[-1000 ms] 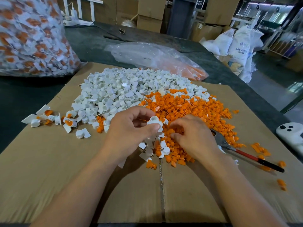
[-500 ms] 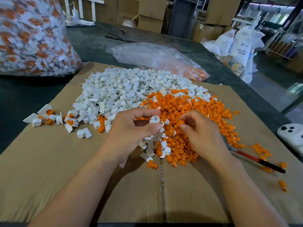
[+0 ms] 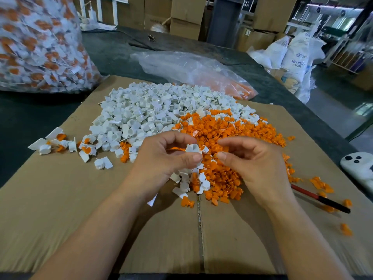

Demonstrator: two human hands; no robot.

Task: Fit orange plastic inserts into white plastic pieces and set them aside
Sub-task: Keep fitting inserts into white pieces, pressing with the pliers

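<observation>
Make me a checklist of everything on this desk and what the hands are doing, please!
Surface: brown cardboard sheet on a dark table.
Job's things: white pieces heaped against orange inserts; a few finished pieces at the left.
Clutter: red-handled tool, partly hidden; stray inserts; white device at the right edge.
Hands: left hand pinches a white piece; right hand curled beside it, contents unclear.
Cables: dark cord-like line on the far table, unclear.
Surroundings: filled bag, clear bag, cardboard boxes, white sacks.

Left hand [image 3: 167, 156] pinching; right hand [image 3: 250, 160] perhaps too.
</observation>
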